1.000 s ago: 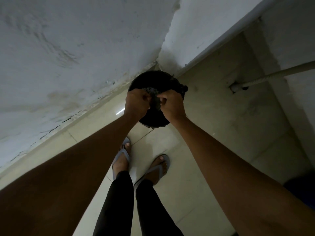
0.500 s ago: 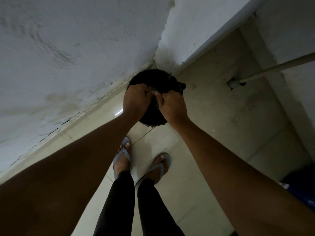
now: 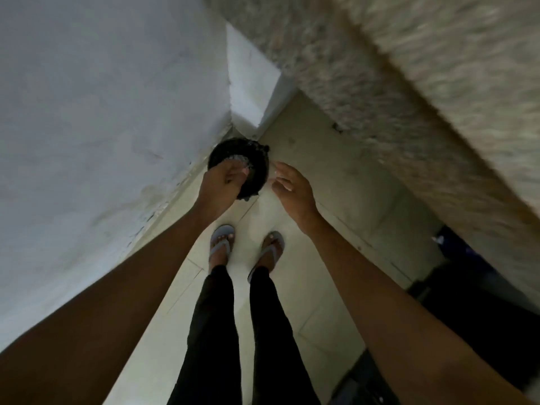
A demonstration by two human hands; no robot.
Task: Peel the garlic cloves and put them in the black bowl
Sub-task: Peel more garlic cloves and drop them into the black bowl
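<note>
The left hand hangs over the black bin with fingers curled round papery scraps (garlic skins, likely), while the right hand hovers just beside, fingers apart.

Both forearms were seen bare, with no sleeves reaching them. The legs were covered in tight black trousers. Pale blue-grey flip-flops were worn, and light polish was visible on the toenails.
</note>
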